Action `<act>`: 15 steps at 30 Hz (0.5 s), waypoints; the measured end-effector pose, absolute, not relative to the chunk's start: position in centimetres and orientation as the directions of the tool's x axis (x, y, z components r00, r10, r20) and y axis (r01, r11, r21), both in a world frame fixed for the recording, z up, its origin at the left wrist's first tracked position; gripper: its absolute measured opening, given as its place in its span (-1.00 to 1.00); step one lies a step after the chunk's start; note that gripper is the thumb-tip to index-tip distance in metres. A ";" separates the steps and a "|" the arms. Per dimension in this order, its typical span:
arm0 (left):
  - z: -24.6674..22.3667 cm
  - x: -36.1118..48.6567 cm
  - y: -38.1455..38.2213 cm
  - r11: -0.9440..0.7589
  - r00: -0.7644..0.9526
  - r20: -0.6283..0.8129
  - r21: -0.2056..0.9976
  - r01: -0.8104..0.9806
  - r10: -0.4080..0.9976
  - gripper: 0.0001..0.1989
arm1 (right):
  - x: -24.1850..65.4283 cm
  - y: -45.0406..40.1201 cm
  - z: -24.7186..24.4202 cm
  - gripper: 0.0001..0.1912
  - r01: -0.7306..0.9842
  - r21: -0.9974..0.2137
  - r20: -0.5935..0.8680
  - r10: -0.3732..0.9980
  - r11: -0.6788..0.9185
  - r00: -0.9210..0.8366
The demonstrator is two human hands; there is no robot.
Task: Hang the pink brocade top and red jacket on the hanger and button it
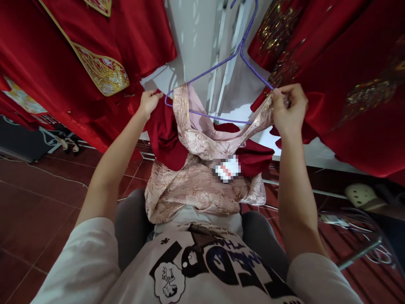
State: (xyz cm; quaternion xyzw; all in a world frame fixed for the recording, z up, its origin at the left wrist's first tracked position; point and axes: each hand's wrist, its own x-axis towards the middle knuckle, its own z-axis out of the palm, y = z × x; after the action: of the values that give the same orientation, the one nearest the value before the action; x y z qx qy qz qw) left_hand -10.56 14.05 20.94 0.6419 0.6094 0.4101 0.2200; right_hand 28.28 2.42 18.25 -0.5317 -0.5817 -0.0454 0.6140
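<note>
A pink brocade dress (202, 145) with dark red sleeves hangs partly on a purple wire hanger (212, 68) in front of my body. Its lower part is gathered over my lap. My left hand (150, 102) is closed on the red sleeve (165, 139), just outside the hanger's left end. The left shoulder of the dress lies over that end. On the other side, my right hand (289, 107) pinches the dress's right shoulder at the hanger's right arm; that end of the hanger is hidden. A blurred white tag (226, 169) lies on the front of the dress.
Red embroidered garments hang at the left (139, 38) and at the right (354, 84). A pale clog (360, 195) on a person's foot is at the right, near a metal stand with loose cables. Heeled shoes (70, 145) stand on the red tiled floor (38, 202).
</note>
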 end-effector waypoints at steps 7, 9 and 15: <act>30.6 -2.6 11.9 -0.414 0.016 0.635 0.485 0.770 0.772 -0.66 | 26.8 0.4 18.8 -0.82 0.686 -0.614 0.744 0.575 0.390 0.340; 31.3 -0.7 10.1 -0.451 0.095 0.631 0.433 0.781 0.770 -0.65 | 26.4 -0.2 18.9 -0.80 0.692 -0.614 0.744 0.570 0.379 0.349; 29.8 -1.1 7.2 -0.392 0.163 0.517 0.371 0.842 0.840 -0.70 | 26.0 -0.8 19.4 -0.82 0.731 -0.590 0.755 0.556 0.343 0.348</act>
State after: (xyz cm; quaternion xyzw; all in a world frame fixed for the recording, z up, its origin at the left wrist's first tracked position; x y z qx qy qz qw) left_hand -1.08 7.22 29.77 0.7627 0.5512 0.3383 -0.0011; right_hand 26.00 -0.85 19.35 -0.5683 -0.5660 -0.0738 0.5926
